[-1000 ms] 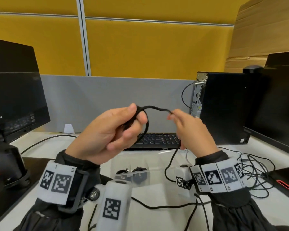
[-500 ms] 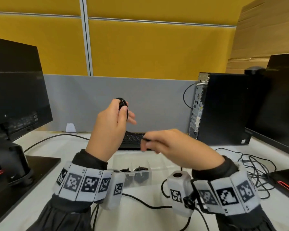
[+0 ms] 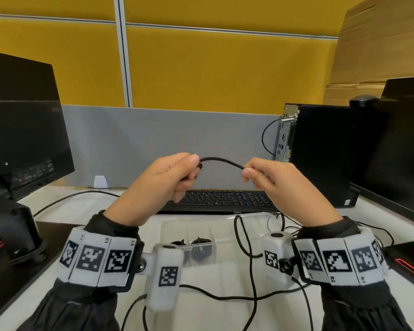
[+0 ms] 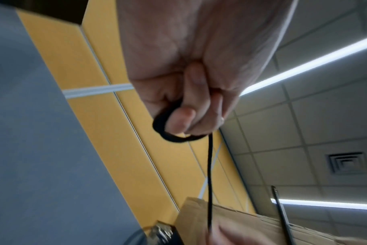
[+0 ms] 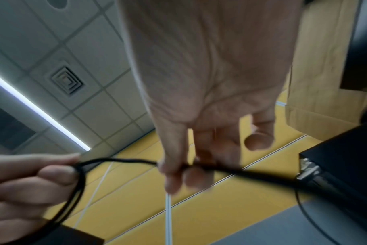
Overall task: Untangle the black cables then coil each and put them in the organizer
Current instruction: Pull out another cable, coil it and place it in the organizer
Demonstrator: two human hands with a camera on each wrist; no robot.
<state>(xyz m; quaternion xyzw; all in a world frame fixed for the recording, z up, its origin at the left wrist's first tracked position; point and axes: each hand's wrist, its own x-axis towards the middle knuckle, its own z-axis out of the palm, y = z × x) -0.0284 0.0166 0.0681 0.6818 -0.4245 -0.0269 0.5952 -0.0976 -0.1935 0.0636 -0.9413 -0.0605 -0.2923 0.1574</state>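
Note:
Both hands are raised above the desk, a short span of black cable (image 3: 221, 161) stretched between them. My left hand (image 3: 177, 174) curls its fingers round small loops of that black cable (image 4: 168, 131). My right hand (image 3: 253, 173) pinches the same cable (image 5: 210, 166) between thumb and forefinger. The rest of the cable (image 3: 247, 249) trails down to the white desk. A clear plastic organizer (image 3: 227, 225) lies below the hands, with two coiled black cables (image 3: 200, 242) in its front compartments.
A black keyboard (image 3: 222, 199) lies behind the organizer. A monitor (image 3: 22, 130) stands at the left, a black computer tower (image 3: 325, 149) and a second monitor (image 3: 402, 149) at the right. Loose black cables (image 3: 227, 296) cross the near desk.
The right hand dropped low, then rose again to the left hand's height. The left hand lifted and then came down. A new span of cable now stretches between them.

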